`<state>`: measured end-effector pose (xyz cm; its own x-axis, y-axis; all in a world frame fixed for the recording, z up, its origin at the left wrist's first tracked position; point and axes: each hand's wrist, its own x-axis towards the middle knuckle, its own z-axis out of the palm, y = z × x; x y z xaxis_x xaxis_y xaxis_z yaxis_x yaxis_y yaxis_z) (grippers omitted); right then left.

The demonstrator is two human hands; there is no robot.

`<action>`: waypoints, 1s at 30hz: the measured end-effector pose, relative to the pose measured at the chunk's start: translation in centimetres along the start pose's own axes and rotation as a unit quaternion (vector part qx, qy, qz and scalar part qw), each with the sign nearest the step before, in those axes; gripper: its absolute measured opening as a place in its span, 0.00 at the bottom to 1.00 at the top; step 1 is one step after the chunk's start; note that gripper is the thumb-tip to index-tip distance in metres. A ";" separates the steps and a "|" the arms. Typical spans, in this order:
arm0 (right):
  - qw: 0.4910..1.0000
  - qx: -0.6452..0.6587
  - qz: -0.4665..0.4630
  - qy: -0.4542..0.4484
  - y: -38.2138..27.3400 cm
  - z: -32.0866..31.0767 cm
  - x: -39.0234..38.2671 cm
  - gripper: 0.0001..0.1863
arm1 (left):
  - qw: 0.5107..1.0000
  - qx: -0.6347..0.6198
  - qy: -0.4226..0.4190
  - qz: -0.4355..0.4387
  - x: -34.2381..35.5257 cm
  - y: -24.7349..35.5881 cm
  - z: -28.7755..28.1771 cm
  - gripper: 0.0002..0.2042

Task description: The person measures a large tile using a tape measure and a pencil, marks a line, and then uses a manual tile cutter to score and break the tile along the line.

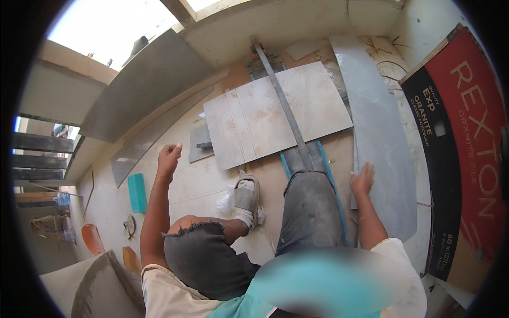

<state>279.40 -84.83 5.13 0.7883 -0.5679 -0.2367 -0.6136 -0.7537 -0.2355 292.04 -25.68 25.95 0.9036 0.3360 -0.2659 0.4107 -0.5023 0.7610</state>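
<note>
A pale dusty tile point(238, 119) lies beneath the long steel rail point(281, 93) of a manual tile cutter with blue side bars point(328, 185). My left hand point(169, 159) is raised left of the tile, fingers curled; whether it holds anything is hidden. My right hand point(363, 179) rests open, fingers spread, on the near left edge of a long grey slab point(387, 153) to the right of the cutter. My dusty trouser knee point(302, 212) is over the near end of the rail, and my slippered foot point(244, 201) is just below the tile.
Grey slabs point(143, 79) and offcuts lie along the left, with a teal block point(137, 192), an orange basin point(93, 238) and water bottles point(62, 200). A large red and black carton point(456, 106) stands at the right. Wooden beams point(74, 61) frame openings at the upper left.
</note>
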 end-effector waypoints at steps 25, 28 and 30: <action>0.989 0.005 0.119 0.086 -0.1 0.1 4.8 0.28 | 0.977 -0.141 0.104 -0.120 2.8 -20.4 17.7 0.13; 0.987 0.024 0.125 0.100 1.3 -0.2 6.5 0.28 | 0.976 -0.157 0.107 -0.111 2.9 -20.4 17.6 0.13; 0.986 0.032 0.122 0.108 2.7 -0.3 7.6 0.29 | 0.973 -0.173 0.095 -0.123 3.2 -20.3 18.3 0.12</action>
<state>283.73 -91.29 2.98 0.6044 -0.7918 -0.0884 -0.7818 -0.5680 -0.2571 288.87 -28.96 -1.14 0.7309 0.5692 -0.3765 0.5166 -0.1011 0.8502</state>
